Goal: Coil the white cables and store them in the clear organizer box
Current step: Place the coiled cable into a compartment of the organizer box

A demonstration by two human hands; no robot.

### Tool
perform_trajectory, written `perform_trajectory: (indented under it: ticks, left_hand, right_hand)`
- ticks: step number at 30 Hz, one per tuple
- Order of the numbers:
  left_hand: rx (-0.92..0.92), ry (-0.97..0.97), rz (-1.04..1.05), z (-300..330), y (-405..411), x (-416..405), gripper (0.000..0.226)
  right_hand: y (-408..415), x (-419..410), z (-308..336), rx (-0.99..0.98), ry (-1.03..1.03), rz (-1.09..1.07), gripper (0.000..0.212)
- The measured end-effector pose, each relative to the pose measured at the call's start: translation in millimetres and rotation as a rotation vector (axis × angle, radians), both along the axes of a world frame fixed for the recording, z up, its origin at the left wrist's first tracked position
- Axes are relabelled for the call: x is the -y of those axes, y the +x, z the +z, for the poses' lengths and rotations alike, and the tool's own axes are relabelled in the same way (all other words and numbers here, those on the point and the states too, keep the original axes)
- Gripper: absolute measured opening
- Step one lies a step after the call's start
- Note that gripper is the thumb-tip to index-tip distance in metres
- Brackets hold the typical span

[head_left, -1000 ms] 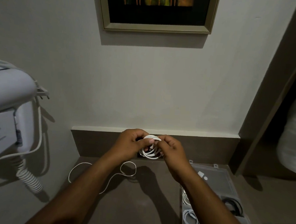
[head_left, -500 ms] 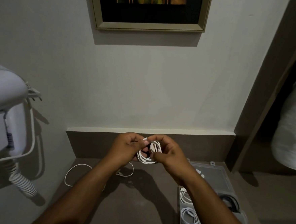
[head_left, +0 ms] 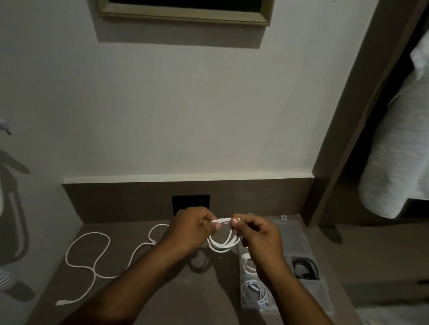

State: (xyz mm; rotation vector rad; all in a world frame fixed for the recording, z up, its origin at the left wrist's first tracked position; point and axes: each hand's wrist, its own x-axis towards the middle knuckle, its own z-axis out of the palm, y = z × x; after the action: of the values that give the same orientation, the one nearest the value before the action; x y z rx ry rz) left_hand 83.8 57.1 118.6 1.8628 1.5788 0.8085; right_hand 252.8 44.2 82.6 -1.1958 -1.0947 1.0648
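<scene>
A small coil of white cable [head_left: 222,240] is pinched at its top by the left hand [head_left: 191,230] and the right hand [head_left: 256,235], both closed on it and held above the brown surface [head_left: 173,299]. The loops are seen hanging between the two hands. Just right of the coil, the clear organizer box [head_left: 302,240] is lying open on the surface, with coiled white cables [head_left: 255,290] stored in its near-left compartments and a black cable [head_left: 305,267] in another. Left of the coil, a loose white cable [head_left: 92,263] is sprawled across the surface, uncoiled.
</scene>
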Motion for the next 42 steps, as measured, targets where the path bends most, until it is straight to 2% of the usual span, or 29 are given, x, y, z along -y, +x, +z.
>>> perform_trajectory:
  ticks: [4,7,13,16,19,25,31,35,39,42]
  left_hand:
    - [0.311,-0.309,-0.049,-20.2,32.0,-6.9,0.008]
    - [0.345,-0.377,-0.08,-35.8,68.6,-20.4,0.015]
    - [0.233,-0.423,-0.125,-75.4,141.7,-39.7,0.012]
    - [0.089,-0.369,-0.102,-97.8,163.6,-45.1,0.007]
    - [0.031,-0.354,-0.086,-117.2,170.6,-49.8,0.007]
    - [-0.048,-0.201,-0.177,-138.5,173.1,-52.0,0.016]
    - [-0.353,-0.093,-0.376,-138.8,177.9,-50.1,0.032]
    - [-0.311,-0.175,-0.223,-140.8,173.8,-39.9,0.029]
    - [-0.309,-0.176,-0.251,-145.1,171.8,-33.9,0.031]
    - [-0.338,-0.134,-0.256,-145.1,173.5,-34.7,0.015]
  right_hand:
    - [41.8,11.1,-7.7,0.087,-0.058,-0.016,0.008]
    - [76.2,16.5,-18.2,0.147,-0.123,-0.075,0.006]
    - [127.3,13.5,-60.1,0.213,-0.274,-0.252,0.012]
    - [139.3,7.3,-85.3,0.307,-0.3,-0.279,0.015]
    - [140.5,1.5,-107.0,0.409,-0.297,-0.27,0.021]
    - [146.3,-6.3,-128.0,0.669,-0.208,-0.205,0.015]
    - [143.5,-3.8,-132.2,0.971,-0.131,-0.167,0.019]
    - [139.4,-5.7,-128.8,1.078,-0.147,-0.165,0.016]
    - [136.3,-6.6,-122.3,1.217,-0.182,-0.111,0.014]
    - [140.2,-10.2,-118.9,1.191,-0.205,-0.05,0.022]
